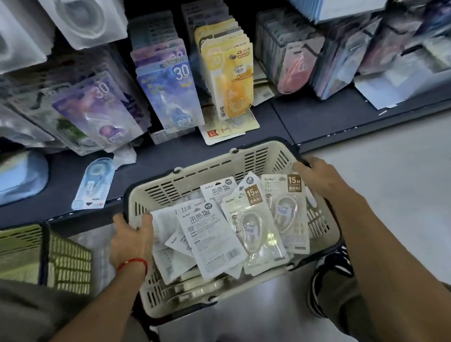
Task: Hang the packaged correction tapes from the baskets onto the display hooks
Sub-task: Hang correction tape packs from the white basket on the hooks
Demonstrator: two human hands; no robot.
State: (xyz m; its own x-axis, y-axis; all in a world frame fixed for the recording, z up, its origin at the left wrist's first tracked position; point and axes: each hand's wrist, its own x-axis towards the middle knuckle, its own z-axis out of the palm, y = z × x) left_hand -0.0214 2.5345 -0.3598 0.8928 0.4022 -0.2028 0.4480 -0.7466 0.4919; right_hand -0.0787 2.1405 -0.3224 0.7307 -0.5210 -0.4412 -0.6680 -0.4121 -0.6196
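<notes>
A cream plastic basket (pixel 214 171) with slotted walls sits low in front of me, filled with several packaged correction tapes (pixel 251 227) in white and clear packs marked 15. My left hand (pixel 132 238) grips the basket's left rim, thumb inside. My right hand (pixel 317 175) grips the right rim near the far corner. Above, rows of hanging packs fill the display hooks: purple (pixel 96 110), blue (pixel 171 95) and yellow (pixel 229 78).
A second, olive-green basket (pixel 66 262) stands to the left. A loose blue correction tape pack (pixel 94 184) lies on the dark base shelf (pixel 165 158). Another pack (pixel 227 131) lies flat under the yellow row. My shoe (pixel 328 278) is at the right, on pale floor (pixel 405 186).
</notes>
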